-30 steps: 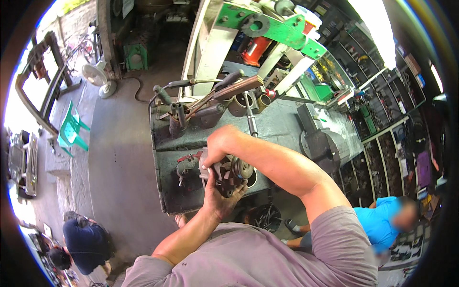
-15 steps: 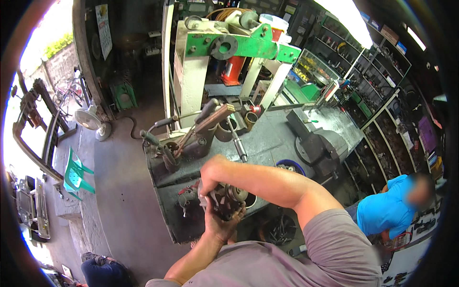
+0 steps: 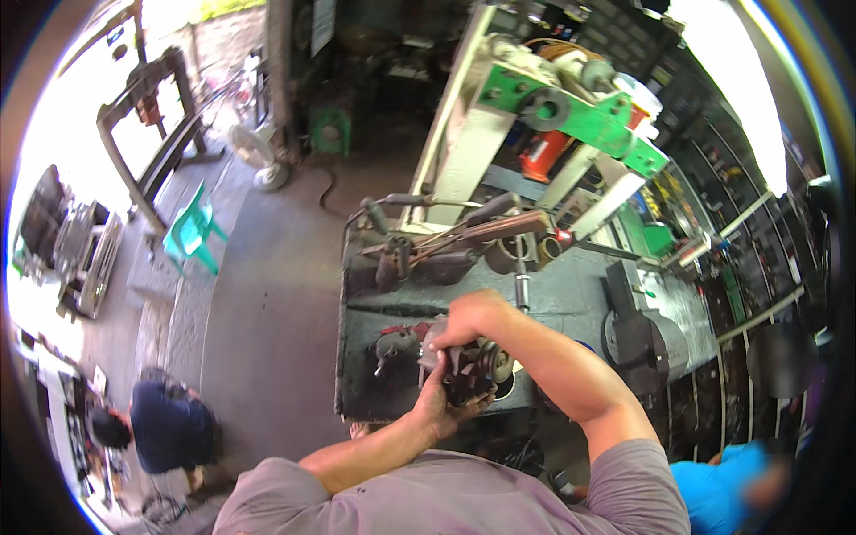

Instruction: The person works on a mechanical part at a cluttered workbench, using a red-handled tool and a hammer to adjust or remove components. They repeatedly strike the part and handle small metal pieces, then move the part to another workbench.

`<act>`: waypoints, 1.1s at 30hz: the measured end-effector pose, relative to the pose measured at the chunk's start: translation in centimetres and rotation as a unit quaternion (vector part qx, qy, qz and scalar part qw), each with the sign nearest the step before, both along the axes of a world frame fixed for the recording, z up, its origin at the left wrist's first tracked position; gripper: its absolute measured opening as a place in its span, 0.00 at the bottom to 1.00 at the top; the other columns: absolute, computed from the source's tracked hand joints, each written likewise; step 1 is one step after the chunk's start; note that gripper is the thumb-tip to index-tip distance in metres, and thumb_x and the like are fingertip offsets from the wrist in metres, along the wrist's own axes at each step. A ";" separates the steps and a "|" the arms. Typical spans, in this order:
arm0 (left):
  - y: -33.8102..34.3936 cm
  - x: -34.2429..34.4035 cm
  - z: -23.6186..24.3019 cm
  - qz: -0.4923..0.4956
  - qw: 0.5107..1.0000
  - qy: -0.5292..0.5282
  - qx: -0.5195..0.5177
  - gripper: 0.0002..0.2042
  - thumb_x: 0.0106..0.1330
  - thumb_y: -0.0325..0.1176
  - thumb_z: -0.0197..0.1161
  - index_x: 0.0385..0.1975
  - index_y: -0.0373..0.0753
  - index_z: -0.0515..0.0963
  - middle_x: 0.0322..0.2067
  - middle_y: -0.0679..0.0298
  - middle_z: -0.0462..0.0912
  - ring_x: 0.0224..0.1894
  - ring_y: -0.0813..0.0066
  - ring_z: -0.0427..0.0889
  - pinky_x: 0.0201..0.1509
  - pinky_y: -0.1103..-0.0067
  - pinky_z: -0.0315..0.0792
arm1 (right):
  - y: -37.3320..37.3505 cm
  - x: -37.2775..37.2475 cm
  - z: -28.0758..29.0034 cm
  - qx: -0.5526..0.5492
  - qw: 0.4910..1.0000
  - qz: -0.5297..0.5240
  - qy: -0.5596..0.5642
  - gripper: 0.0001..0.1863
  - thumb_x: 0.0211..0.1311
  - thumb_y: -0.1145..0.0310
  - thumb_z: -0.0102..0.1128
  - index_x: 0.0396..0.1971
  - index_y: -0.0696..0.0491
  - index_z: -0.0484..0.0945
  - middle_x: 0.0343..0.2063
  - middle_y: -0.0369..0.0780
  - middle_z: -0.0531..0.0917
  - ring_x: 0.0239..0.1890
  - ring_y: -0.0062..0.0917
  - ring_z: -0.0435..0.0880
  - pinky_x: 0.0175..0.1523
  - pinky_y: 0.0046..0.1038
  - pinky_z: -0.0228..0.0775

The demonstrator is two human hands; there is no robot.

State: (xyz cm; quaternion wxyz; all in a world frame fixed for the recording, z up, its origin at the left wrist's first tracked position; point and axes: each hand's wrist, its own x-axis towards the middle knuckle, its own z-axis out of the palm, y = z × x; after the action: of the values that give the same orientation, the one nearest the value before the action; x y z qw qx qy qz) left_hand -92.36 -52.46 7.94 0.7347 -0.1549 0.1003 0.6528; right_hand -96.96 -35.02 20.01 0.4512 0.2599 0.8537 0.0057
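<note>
Over the near part of the bench I hold an alternator [image 3: 465, 379], a dark metal body with a round grooved pulley [image 3: 497, 361] on its right side. My left hand [image 3: 439, 403] cups it from below, fingers wrapped under the body. Reaching across from the right, my right hand [image 3: 473, 316] is closed over its upper left end, beside a grey metal part; the fingertips are partly hidden. On the bench left of my hands lies a small metal part [image 3: 392, 349] with red on it.
Handled tools [image 3: 397, 263] stand in containers at the bench's far left. A large vise [image 3: 644, 343] sits to the right, below a green and white press frame [image 3: 571, 120]. One person in dark blue [image 3: 169, 428] is lower left; another in bright blue [image 3: 722, 481] is lower right.
My view has turned left, so the bench and press appear farther right and tilted. A crouching person shows more fully at lower left. Both hands stay on the alternator.
</note>
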 end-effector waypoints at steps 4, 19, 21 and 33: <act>0.0 0.0 -0.6 -0.015 0.999 0.014 -0.051 0.34 0.78 0.70 0.54 0.71 0.52 0.75 0.65 0.64 0.81 0.64 0.62 0.80 0.68 0.53 0.76 | 0.1 1.2 0.4 -0.007 0.999 0.010 0.037 0.52 0.55 0.18 0.60 0.51 0.57 0.91 0.52 0.51 0.91 0.56 0.44 0.91 0.60 0.43 0.82; 0.3 1.2 0.1 -0.034 0.818 0.574 -0.024 0.35 0.63 0.37 0.85 0.65 0.32 0.73 0.56 0.55 0.84 0.56 0.64 0.83 0.53 0.66 0.83 | -3.9 21.2 -1.0 -0.025 0.841 -0.277 0.464 0.56 0.53 0.41 0.82 0.72 0.64 0.70 0.54 0.63 0.86 0.60 0.56 0.85 0.66 0.49 0.77; 1.0 0.9 0.5 -0.117 0.809 0.576 -0.007 0.39 0.55 0.36 0.89 0.65 0.32 0.75 0.58 0.54 0.85 0.60 0.62 0.83 0.69 0.65 0.76 | -4.0 23.9 -2.2 -0.067 0.801 -0.303 0.512 0.59 0.50 0.49 0.87 0.75 0.64 0.64 0.60 0.61 0.83 0.64 0.54 0.83 0.69 0.47 0.75; 5.2 2.5 -6.2 -0.025 0.438 0.888 0.137 0.60 0.38 0.42 0.93 0.74 0.30 0.65 0.71 0.42 0.71 0.75 0.36 0.69 0.80 0.51 0.63 | -4.9 30.7 -12.5 -0.102 0.667 -0.375 0.636 0.60 0.46 0.67 0.89 0.77 0.61 0.58 0.64 0.56 0.79 0.69 0.52 0.79 0.73 0.44 0.71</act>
State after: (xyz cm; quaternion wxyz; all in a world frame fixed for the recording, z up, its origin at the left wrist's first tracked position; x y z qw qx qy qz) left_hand -89.82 -47.22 1.79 0.2704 0.6151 0.6111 0.4184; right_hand -66.22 -39.93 7.50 -0.2136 0.4507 0.7593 -0.4180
